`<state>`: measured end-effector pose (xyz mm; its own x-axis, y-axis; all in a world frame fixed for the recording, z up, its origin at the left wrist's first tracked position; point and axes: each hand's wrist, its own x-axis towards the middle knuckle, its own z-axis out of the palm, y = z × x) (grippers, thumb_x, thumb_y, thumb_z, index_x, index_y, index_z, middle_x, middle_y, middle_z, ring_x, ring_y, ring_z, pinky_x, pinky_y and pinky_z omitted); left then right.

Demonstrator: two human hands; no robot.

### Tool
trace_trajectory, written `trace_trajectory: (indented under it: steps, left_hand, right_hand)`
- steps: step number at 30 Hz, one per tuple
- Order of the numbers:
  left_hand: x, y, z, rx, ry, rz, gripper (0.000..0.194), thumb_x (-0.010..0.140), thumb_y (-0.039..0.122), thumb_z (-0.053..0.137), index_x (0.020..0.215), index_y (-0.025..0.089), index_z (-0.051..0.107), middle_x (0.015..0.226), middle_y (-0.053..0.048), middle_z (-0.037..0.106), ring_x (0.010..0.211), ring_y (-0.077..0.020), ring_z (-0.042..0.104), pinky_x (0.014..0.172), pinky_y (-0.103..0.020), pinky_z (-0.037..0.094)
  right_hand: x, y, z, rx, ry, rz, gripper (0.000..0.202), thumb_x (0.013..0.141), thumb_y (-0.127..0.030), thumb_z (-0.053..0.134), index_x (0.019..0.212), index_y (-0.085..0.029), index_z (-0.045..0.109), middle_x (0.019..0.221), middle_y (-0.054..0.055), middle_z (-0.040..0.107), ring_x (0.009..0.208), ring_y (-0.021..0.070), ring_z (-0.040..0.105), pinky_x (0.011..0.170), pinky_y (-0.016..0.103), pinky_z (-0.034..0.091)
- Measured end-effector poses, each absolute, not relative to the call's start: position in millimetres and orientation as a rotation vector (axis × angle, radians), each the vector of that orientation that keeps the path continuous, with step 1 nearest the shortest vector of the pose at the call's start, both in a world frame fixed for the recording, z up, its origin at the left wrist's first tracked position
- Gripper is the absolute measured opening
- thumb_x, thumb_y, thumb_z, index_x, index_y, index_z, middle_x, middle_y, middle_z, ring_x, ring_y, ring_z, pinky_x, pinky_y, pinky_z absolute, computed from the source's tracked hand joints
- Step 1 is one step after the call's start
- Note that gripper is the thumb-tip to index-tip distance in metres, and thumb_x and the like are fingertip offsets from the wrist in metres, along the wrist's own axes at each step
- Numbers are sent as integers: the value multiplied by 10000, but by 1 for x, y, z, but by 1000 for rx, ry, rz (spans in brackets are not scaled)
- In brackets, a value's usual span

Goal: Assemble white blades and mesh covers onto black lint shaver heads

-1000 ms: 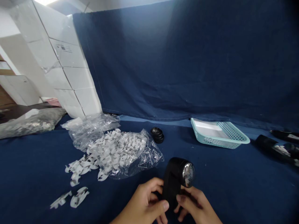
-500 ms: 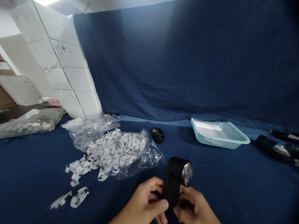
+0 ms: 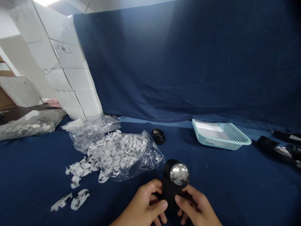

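A black fabric shaver (image 3: 171, 191) with a round silver mesh head stands upright at the bottom centre, its mesh turned towards me. My left hand (image 3: 150, 202) grips its body from the left, thumb in front and fingers behind. From the right, my right hand (image 3: 196, 205) holds the same body, its thumb pressed on the front. The shaver's lower end is dark and hard to make out between the hands. Just beyond it lies a clear plastic bag (image 3: 150, 160) spilling many small white plastic parts (image 3: 117, 153).
Black round caps (image 3: 158, 136) are stacked behind the bag. A turquoise basket (image 3: 221, 144) with white sheets stands at the back right. Black devices (image 3: 277, 150) lie at the right edge. Two loose white parts (image 3: 80, 199) rest at the lower left. White boxes (image 3: 77, 78) rise behind.
The fabric shaver has been turned so that its mesh head, which faced right, now faces me. My right thumb has moved up onto the front of the body.
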<state>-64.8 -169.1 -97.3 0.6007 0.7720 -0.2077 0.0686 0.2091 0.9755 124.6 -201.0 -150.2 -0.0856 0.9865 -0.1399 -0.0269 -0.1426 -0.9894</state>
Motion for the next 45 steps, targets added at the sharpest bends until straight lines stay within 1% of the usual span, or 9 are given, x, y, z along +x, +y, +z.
trace_trajectory:
  steps: [5,9,14,21,31,33,38,42,45]
  left_hand:
    - [-64,-170,-96,1376,909,579,263,834,334,623,989,140,535,973,-72,565,610,-108,610,430,-187,497]
    - [-63,-169,-97,1394,918,589,257,832,327,612,988,141,529,1037,-90,557,604,-102,608,435,-196,501]
    - [-63,-170,-98,1393,933,579,263,834,341,608,978,134,531,1024,-92,559,594,-99,606,419,-183,493]
    - [-63,-168,-95,1380,928,570,297,830,371,620,989,134,536,1041,-98,563,582,-91,602,408,-176,486]
    - [-62,-170,-95,1429,932,576,263,846,310,578,1034,129,543,1048,-107,571,579,-102,610,413,-187,481]
    - [-61,-170,-96,1443,936,578,269,866,282,538,1089,131,535,1004,-95,582,579,-108,614,425,-193,487]
    - [-61,-169,-99,1471,968,574,303,896,232,465,1174,117,504,711,-9,565,567,-129,602,462,-217,505]
    - [-61,-168,-98,1466,933,592,278,873,227,489,1124,112,522,686,-1,563,581,-136,602,484,-238,519]
    - [-60,-168,-98,1444,898,604,246,841,244,540,1050,114,536,755,-24,582,595,-133,604,485,-238,518]
  right_hand:
    - [125,-201,-142,-1214,-1196,1396,485,739,-634,676,864,-168,625,715,5,568,603,143,605,460,231,534]
    - [124,-201,-139,-1218,-1102,1410,599,688,-696,671,928,-147,653,674,4,563,589,154,604,462,251,545]
    - [124,-200,-144,-1214,-1040,1408,621,710,-688,654,972,-126,680,649,5,559,561,159,606,462,274,548]
    - [126,-200,-141,-1149,-1090,1443,499,747,-601,680,939,-140,669,701,3,540,611,155,593,477,269,550]
    - [127,-201,-139,-1171,-1197,1417,376,792,-530,666,863,-168,597,713,-12,527,601,136,582,485,251,535]
    - [127,-202,-140,-1167,-1239,1416,344,805,-505,662,876,-176,590,735,-3,546,618,137,586,502,245,533]
    - [126,-204,-141,-1175,-1312,1340,312,805,-485,654,877,-187,597,710,-3,553,596,124,550,489,223,505]
    - [126,-206,-141,-1198,-1338,1346,263,819,-439,651,889,-197,578,704,-15,536,601,122,540,505,223,510]
    - [126,-206,-143,-1213,-1328,1346,253,822,-429,646,883,-204,548,683,-28,511,589,124,537,500,228,511]
